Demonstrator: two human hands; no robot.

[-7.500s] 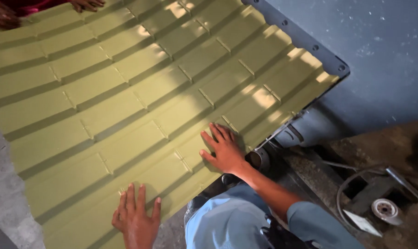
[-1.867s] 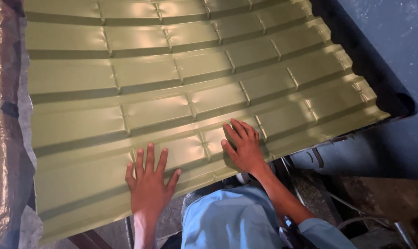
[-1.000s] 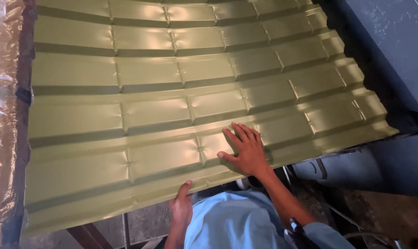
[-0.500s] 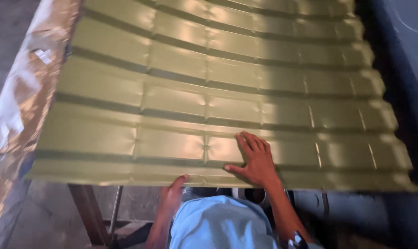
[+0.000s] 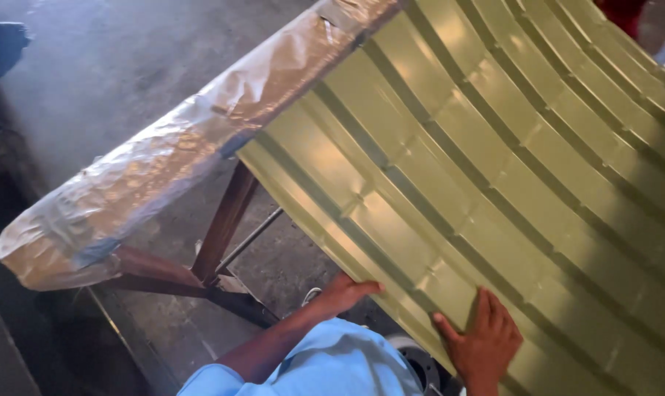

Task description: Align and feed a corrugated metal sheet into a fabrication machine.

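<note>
The right hand (image 5: 483, 341) lies open, fingers spread and pressed flat on top of the olive-green ribbed metal sheet (image 5: 494, 169), close to its near edge, with the thumb pointing left. The left hand (image 5: 343, 292) meets the same near edge further left; its fingers curl against the rim of the sheet, the thumb stretched along the edge, though whether the fingertips hook underneath cannot be told. Both forearms come up from the near side, and light blue sleeves (image 5: 325, 367) cover the upper arms at the bottom of the view.

The sheet fills the right and far part of the scene, its stepped ribs running from the near right toward the far side, with bright glints on the raised panels. Its left corner hangs past the support, over open floor. Just left of the sheet lies a long bundle wrapped in crinkled silvery foil (image 5: 178, 154), running diagonally from near left to far right, with the sheet's left edge overlapping it at the far end. Beneath it stands a rusty brown steel frame (image 5: 222, 235) with slanted legs and a thin cross rod, resting on the grey concrete floor (image 5: 127, 66). A round metal part (image 5: 420, 363) shows below the sheet between the two arms.
</note>
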